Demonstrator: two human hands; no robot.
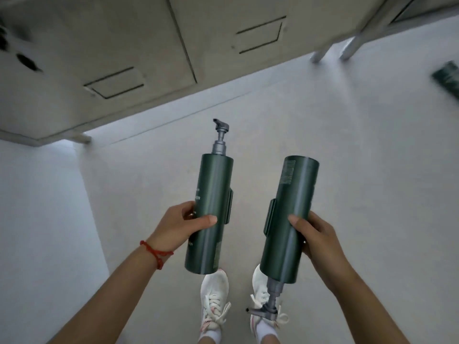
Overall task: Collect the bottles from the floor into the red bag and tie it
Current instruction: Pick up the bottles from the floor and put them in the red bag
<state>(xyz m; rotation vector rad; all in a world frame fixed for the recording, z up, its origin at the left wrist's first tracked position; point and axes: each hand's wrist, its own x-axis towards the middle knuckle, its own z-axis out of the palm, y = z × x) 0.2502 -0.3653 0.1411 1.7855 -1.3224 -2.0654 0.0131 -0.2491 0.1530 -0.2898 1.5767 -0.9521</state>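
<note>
My left hand [182,225] grips a dark green pump bottle [212,194] around its lower half, with the grey pump pointing away from me. My right hand [315,235] holds a second dark green pump bottle [289,214] the other way round, its pump hanging down over my right shoe. Both bottles are lifted off the pale floor, side by side in front of me. A third green bottle [447,78] lies blurred on the floor at the far right edge. No red bag is in view.
Pale cabinet doors [139,53] with recessed handles fill the top of the view. Metal legs [332,49] stand on the floor at upper right. A white wall or panel [42,207] runs along the left. My white shoes [213,301] are on the floor below the bottles.
</note>
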